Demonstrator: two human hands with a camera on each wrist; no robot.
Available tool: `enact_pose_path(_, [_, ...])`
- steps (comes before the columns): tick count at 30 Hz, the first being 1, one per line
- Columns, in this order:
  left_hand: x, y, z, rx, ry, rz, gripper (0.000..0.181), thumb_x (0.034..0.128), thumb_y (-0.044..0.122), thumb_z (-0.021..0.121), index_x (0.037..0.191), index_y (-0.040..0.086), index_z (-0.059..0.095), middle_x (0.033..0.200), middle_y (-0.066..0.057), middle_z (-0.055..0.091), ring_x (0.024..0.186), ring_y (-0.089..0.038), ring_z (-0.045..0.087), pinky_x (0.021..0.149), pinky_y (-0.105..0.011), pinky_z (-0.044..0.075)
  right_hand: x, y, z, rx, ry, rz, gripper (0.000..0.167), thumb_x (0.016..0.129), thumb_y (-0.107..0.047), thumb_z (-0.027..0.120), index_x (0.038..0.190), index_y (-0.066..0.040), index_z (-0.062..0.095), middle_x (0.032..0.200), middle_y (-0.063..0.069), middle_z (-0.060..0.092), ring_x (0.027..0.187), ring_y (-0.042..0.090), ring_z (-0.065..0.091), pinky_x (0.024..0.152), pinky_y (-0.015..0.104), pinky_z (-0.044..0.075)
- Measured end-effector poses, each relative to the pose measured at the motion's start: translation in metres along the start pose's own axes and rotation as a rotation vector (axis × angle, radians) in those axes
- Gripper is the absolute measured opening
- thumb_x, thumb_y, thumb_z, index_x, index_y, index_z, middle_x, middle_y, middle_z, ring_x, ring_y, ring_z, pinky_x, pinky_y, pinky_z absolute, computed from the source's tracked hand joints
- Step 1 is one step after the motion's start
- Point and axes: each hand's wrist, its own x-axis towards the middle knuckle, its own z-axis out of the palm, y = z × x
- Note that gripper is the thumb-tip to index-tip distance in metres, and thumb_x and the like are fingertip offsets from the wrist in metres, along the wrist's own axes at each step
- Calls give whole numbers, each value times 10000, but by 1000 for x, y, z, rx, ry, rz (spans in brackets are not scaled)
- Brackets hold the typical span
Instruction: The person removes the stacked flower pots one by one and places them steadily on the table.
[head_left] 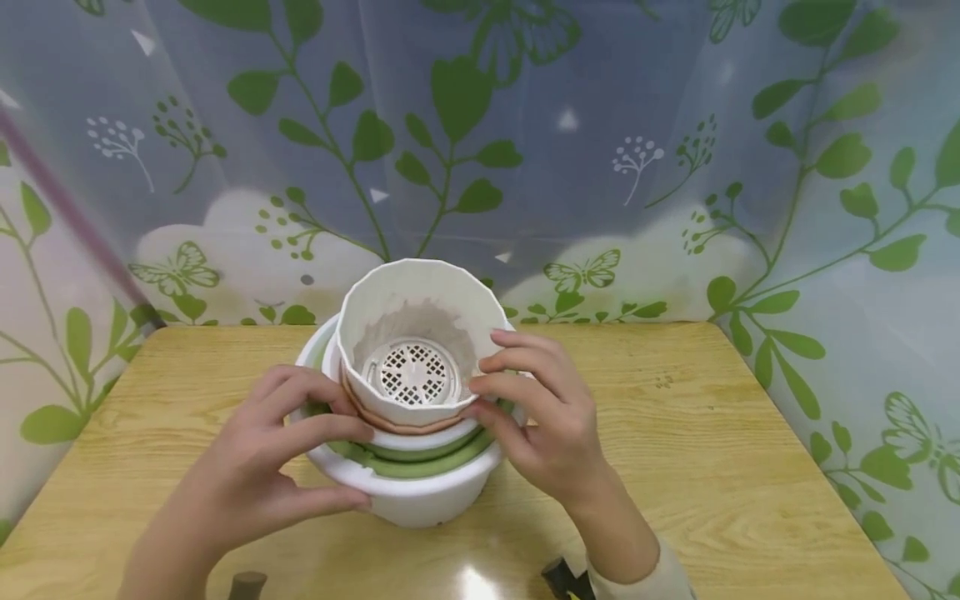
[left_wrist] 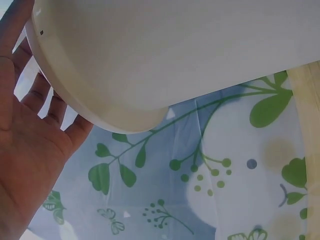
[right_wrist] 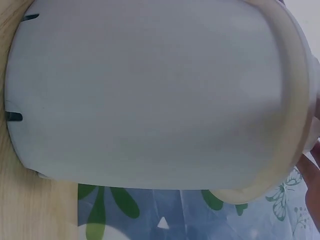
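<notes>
A stack of nested flowerpots stands on the wooden table. Innermost is a white faceted pot (head_left: 408,287), with a grid of drainage holes (head_left: 415,373) in its floor and a grey-brown stain on its inner wall. Beneath its rim show a brown pot edge (head_left: 375,417), green rims (head_left: 420,467) and a large white outer pot (head_left: 431,507). My left hand (head_left: 262,458) holds the stack's left front, thumb at the outer rim and fingers on the inner rims. My right hand (head_left: 543,404) pinches the faceted pot's right rim. Both wrist views show mostly the outer pot's wall (right_wrist: 150,95).
The wooden table (head_left: 675,467) extends on both sides of the stack. Behind it hangs a leaf-and-butterfly printed cloth (head_left: 600,208). At the near edge are a dark cylinder end (head_left: 246,585) and a black object (head_left: 558,575) beside the right sleeve (head_left: 637,579).
</notes>
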Motion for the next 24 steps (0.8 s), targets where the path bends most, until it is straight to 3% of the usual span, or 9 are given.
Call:
enact_pose_path(6, [-1, -2, 2, -2, -3, 7, 426, 729, 472, 847, 955, 129, 735, 1028, -65, 616, 1043, -227, 486, 1032, -244, 339, 6, -3, -11, 10, 79, -13, 218, 888, -189, 763, 825, 0, 673, 886, 170, 636, 1022, 368, 642, 949, 435, 519])
enact_pose_path(13, [-3, 0, 2, -13, -13, -26, 430, 724, 478, 844, 970, 143, 734, 1030, -47, 607, 1041, -217, 475, 1008, -236, 329, 11, -4, -23, 8, 142, -14, 286, 881, -205, 771, 774, 33, 655, 820, 185, 617, 989, 350, 646, 929, 402, 525])
enact_pose_path(24, [0, 6, 0, -5, -25, -45, 429, 739, 482, 820, 1030, 174, 758, 1038, -39, 600, 1015, -204, 458, 896, -241, 345, 15, 0, -44, 12, 323, 0, 377, 845, -204, 810, 736, 85, 593, 772, 200, 596, 969, 291, 671, 899, 367, 536])
